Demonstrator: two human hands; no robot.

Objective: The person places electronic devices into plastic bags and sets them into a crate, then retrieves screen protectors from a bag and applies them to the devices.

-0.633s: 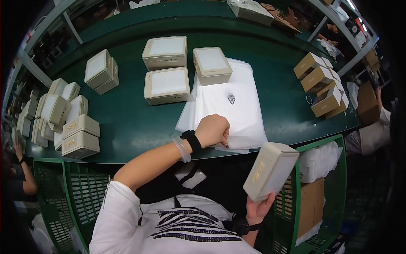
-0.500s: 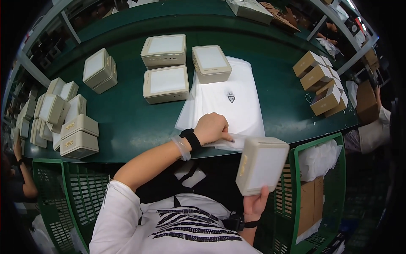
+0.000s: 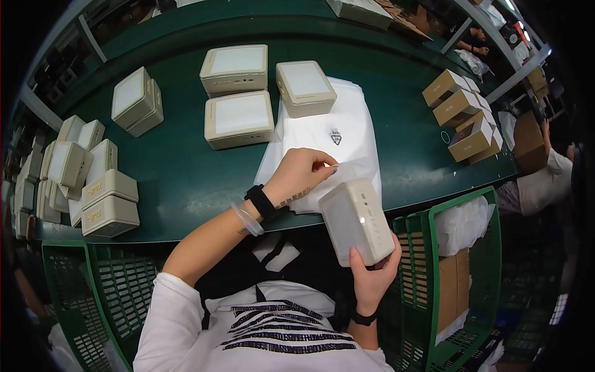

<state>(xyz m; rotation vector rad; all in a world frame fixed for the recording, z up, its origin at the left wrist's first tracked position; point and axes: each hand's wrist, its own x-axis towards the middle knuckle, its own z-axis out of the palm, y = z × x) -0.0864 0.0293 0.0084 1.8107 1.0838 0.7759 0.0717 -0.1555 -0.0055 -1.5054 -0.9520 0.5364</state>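
Note:
Between the fingertips of my left hand (image 3: 300, 175) is the near edge of a thin white plastic bag (image 3: 358, 169), lifted from the top of a stack of bags (image 3: 356, 124) on the table. My right hand (image 3: 375, 273) grips the lower end of a cream box-shaped device (image 3: 369, 217) with rounded corners. Its pale panel faces left, and a side with small buttons and ports is turned up and right. The device is tilted over the table's near edge, just in front of the bag. Another such device (image 3: 304, 90) rests on the stack's far end.
More cream devices stand on the green table (image 3: 180, 167), in pairs (image 3: 238, 118) and in a cluster (image 3: 93, 167) at the left. Small brown boxes (image 3: 465, 115) sit at the right. Green crates (image 3: 427, 279) flank me. Other people are at both sides.
My right hand has brought the device left and up toward the bags and rotated it, so its buttoned side shows. My left hand has moved slightly up and left, raising the bag's edge.

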